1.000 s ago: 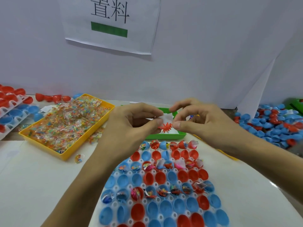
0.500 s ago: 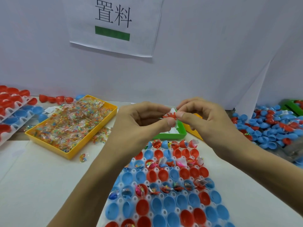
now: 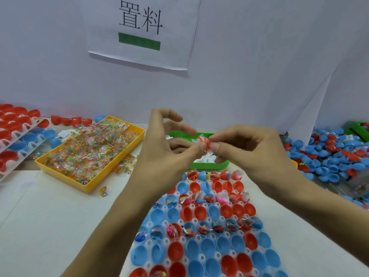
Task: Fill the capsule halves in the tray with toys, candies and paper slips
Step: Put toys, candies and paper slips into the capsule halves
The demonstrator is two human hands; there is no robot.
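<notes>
A white tray (image 3: 201, 257) in front of me holds rows of red and blue capsule halves; some rows hold toys, candy packets and slips, others are bare. Above its far end, my left hand (image 3: 165, 154) and my right hand (image 3: 245, 150) meet. Both pinch a small red spiky toy (image 3: 205, 143) between thumb and fingertips. My left index and middle fingers are raised and curled. A green tray (image 3: 207, 164) with paper slips lies behind my hands, mostly hidden.
A yellow tray (image 3: 87, 184) full of candy packets sits at the left, with loose packets (image 3: 104, 191) beside it. Racks of red and blue halves (image 3: 18, 136) stand far left. A heap of loose blue and red halves (image 3: 329, 156) lies at the right.
Both hands have stayed together on the red toy. My left fingers have lifted and spread. The view has tilted down a little.
</notes>
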